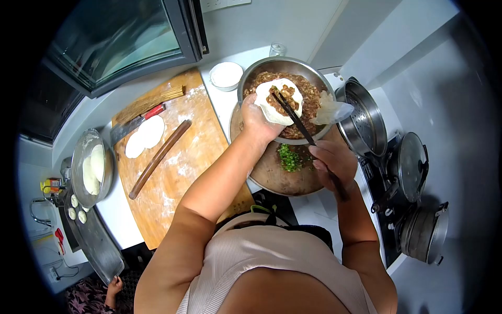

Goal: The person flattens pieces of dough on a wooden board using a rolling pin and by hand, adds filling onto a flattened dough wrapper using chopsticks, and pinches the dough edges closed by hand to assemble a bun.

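Observation:
My left hand [257, 119] holds a round dough wrapper [291, 90] over a steel bowl [251, 65] of minced meat filling [309, 94]. A mound of filling [286, 100] lies in the middle of the wrapper. Dark chopsticks [299, 123] are gripped in my right hand [337, 163], their tips touching that mound. Below the bowl, chopped green onion [289, 158] sits on a round wooden chopping board [293, 182]. A crumpled clear plastic piece [330, 111] rests at the bowl's right side.
Left, a floured board [196, 141] carries a rolling pin [160, 159], flat dough rounds [147, 135] and a knife [128, 130]. A dough bowl [107, 175] and a tray [99, 235] touched by another person's hand [115, 285] stand further left. Pots [429, 235] are at right.

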`<state>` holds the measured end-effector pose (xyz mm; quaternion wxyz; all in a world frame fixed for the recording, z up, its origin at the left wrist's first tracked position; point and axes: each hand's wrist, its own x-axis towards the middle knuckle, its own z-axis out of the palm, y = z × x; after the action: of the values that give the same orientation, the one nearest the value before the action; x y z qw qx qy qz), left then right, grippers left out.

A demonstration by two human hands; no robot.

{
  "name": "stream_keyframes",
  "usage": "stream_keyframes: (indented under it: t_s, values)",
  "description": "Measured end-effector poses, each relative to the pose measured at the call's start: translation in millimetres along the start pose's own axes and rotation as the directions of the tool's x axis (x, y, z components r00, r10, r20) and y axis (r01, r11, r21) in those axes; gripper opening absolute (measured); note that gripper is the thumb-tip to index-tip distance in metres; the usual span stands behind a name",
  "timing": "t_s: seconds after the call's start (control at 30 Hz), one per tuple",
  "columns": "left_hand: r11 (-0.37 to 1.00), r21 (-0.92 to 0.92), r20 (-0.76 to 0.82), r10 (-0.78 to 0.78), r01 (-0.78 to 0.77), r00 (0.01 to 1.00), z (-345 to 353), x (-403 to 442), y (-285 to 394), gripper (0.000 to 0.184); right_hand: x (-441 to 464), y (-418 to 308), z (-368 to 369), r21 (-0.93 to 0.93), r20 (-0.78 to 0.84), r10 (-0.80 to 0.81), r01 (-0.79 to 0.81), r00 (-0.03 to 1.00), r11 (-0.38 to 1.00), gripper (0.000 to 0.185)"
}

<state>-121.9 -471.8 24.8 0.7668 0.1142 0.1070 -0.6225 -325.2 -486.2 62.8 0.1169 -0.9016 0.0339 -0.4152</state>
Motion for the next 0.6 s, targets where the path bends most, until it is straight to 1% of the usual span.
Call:
stream_keyframes:
  t_s: [0.07, 0.1, 0.13, 0.17, 0.2, 0.23, 0.3, 0.33, 0.4, 0.43, 0.47, 0.5, 0.57, 0.6]
  values:
    - [1.0, -0.001, -0.072, 0.016, -0.016, 0.997, 2.0, -3.0, 2.6, 0.056, -1.6, -4.1, -5.6, 0.044, -0.031, 0.074, -0.072, 0.997, 0.996, 0.027]
    - [0.999, -0.008, -0.058, 0.034, -0.035, 0.998, -0.6, -2.2, 3.5, 0.057, -1.1, -7.2, -7.3, 0.032, -0.058, 0.089, -0.087, 0.994, 0.996, 0.02]
    - [0.999, -0.016, -0.046, 0.051, -0.052, 0.998, -5.2, -1.1, 4.1, 0.058, -0.7, -10.8, -9.0, 0.02, -0.084, 0.105, -0.104, 0.991, 0.994, 0.017]
    - [0.997, -0.024, -0.033, 0.067, -0.068, 0.997, -8.4, -0.1, 4.4, 0.059, -0.4, -12.5, -9.6, 0.007, -0.111, 0.121, -0.121, 0.986, 0.993, 0.02]
    - [0.997, -0.014, -0.075, 0.08, -0.081, 0.994, -2.5, -5.1, 3.3, 0.059, -3.4, -10.2, -5.0, -0.015, -0.127, 0.133, -0.135, 0.983, 0.991, 0.02]
    - [0.995, -0.033, -0.072, 0.088, -0.091, 0.993, 1.1, -8.8, 1.9, 0.059, -5.2, -9.8, -1.5, -0.03, -0.104, 0.149, -0.153, 0.983, 0.988, 0.018]
    - [0.991, -0.074, -0.065, 0.109, -0.114, 0.992, 5.8, -12.4, 0.1, 0.059, -5.9, -10.4, 7.3, -0.061, -0.057, 0.178, -0.182, 0.982, 0.981, 0.023]
    - [0.987, -0.092, -0.051, 0.126, -0.13, 0.991, 6.0, -11.7, -0.7, 0.059, -8.9, -10.6, 15.4, -0.056, -0.104, 0.122, -0.128, 0.987, 0.99, 0.019]
    - [0.979, -0.127, -0.025, 0.157, -0.159, 0.987, 6.6, -9.9, -3.1, 0.059, -10.2, -14.9, 26.5, -0.09, -0.068, 0.072, -0.078, 0.995, 0.993, 0.018]
    - [0.979, -0.114, -0.05, 0.164, -0.169, 0.985, 7.7, -9.4, -4.7, 0.058, -10.8, -17.0, 31.0, -0.108, -0.05, 0.05, -0.055, 0.997, 0.993, 0.019]
    - [0.979, -0.099, -0.074, 0.171, -0.177, 0.983, 9.6, -8.4, -5.8, 0.057, -10.7, -17.2, 35.3, -0.068, -0.046, 0.033, -0.036, 0.998, 0.997, 0.021]
    - [0.979, -0.083, -0.098, 0.178, -0.186, 0.979, 11.0, -8.2, -6.2, 0.056, -10.5, -17.2, 34.5, -0.055, -0.036, 0.043, -0.045, 0.998, 0.997, 0.021]
    - [0.978, -0.1, -0.086, 0.173, -0.182, 0.981, 8.5, -7.9, -4.9, 0.057, -9.2, -17.4, 31.4, -0.028, -0.016, 0.065, -0.065, 0.998, 0.997, 0.021]
    - [0.978, -0.11, -0.072, 0.169, -0.176, 0.983, 6.7, -8.7, -3.0, 0.057, -8.3, -18.1, 28.5, -0.023, -0.047, 0.053, -0.054, 0.997, 0.998, 0.021]
